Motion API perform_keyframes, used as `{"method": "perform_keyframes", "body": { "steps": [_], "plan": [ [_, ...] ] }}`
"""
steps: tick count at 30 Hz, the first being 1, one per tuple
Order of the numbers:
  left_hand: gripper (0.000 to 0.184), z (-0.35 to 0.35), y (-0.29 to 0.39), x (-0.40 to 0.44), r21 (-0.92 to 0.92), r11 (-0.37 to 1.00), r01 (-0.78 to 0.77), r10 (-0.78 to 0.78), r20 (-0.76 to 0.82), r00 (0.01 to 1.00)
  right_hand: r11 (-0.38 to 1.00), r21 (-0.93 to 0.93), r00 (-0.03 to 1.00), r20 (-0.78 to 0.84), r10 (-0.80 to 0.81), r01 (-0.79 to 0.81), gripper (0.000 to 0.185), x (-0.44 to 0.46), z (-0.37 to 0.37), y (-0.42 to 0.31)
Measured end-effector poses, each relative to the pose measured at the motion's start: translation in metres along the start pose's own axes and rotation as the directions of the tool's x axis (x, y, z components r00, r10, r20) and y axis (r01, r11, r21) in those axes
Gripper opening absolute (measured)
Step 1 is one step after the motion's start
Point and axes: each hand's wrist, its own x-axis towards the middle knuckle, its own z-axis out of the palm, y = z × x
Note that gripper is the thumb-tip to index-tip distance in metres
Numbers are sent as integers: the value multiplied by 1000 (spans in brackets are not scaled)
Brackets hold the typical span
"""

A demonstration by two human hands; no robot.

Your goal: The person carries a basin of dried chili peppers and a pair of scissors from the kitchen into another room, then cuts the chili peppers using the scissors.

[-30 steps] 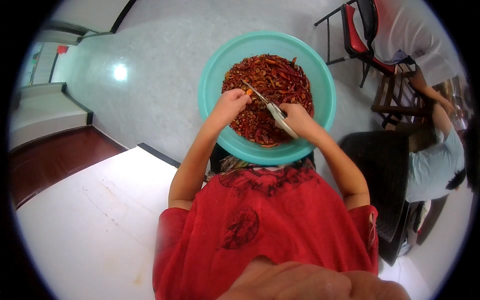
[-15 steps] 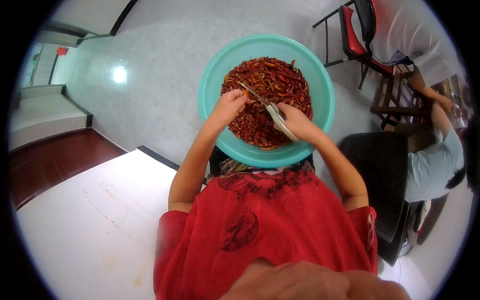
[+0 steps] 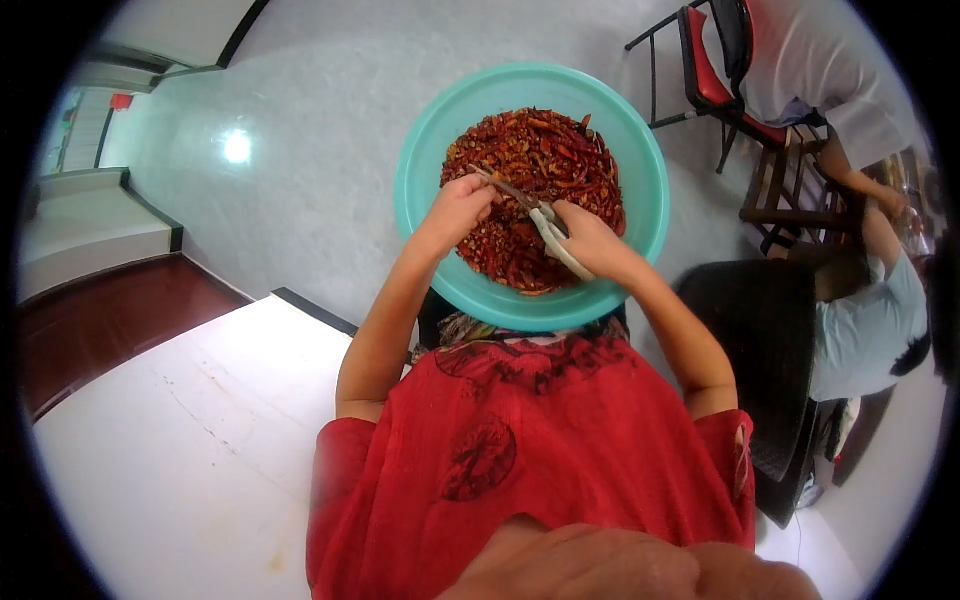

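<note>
Closest, wearing a red shirt; out ahead, clasping white-handled scissors in the right grip, with the left grip drawn together at the fingertips near the blade ends, cannot tell whether around anything; poised just above dried red chillies, heaped inside a turquoise basin; off to the right, near a dark chair and a person in pale blue; farther off, facing grey floor and a red-and-black chair at upper right
</note>
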Motion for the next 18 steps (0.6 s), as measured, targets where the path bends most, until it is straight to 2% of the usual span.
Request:
{"method": "perform_keyframes", "body": {
  "steps": [6, 12, 18],
  "plan": [
    [18, -3, -2, 2, 40, 998, 54, -55, 28, 998, 1000, -8, 1000, 3, -16, 16, 46, 3, 0, 5],
    [18, -1, -3, 1, -39, 999, 12, -12, 6, 1000, 999, -9, 999, 7, -33, 33, 46, 1, -1, 3],
    [19, 0, 3, -2, 21, 1000, 13, -13, 4, 1000, 1000, 8, 1000, 8, -3, 3, 43, -1, -1, -5]
  ]
}}
